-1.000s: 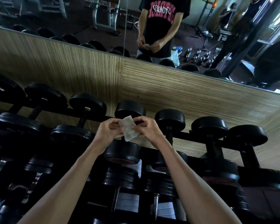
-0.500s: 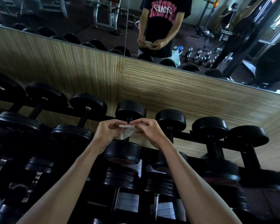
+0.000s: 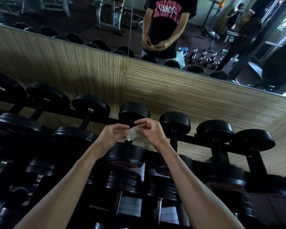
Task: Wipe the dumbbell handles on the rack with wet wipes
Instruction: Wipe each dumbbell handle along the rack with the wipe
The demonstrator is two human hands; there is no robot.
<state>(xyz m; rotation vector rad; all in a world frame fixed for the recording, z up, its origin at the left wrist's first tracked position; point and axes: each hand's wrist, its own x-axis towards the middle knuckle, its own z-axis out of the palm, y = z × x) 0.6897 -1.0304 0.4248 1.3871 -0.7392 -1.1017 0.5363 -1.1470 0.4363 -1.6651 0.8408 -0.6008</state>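
A small white wet wipe [image 3: 132,135] is pinched between my left hand [image 3: 111,136] and my right hand [image 3: 151,132], folded into a narrow wad. Both hands hover above the middle of the dumbbell rack [image 3: 200,139], over a black dumbbell [image 3: 127,154] whose handle is hidden behind them. Several black round-headed dumbbells lie in a row on the top tier; the one to the right [image 3: 174,123] shows a dark handle running toward me. A lower tier holds more dumbbells with chrome handles [image 3: 117,204].
A striped wooden wall panel [image 3: 172,93] rises behind the rack, with a mirror [image 3: 89,22] above it reflecting a person in a black shirt, gym machines and small chrome dumbbells on the floor. Another person stands at the far right of the reflection.
The wipe, held up flat and open a second ago, has been folded down into a smaller wad between my fingers. My hands stayed in about the same place.
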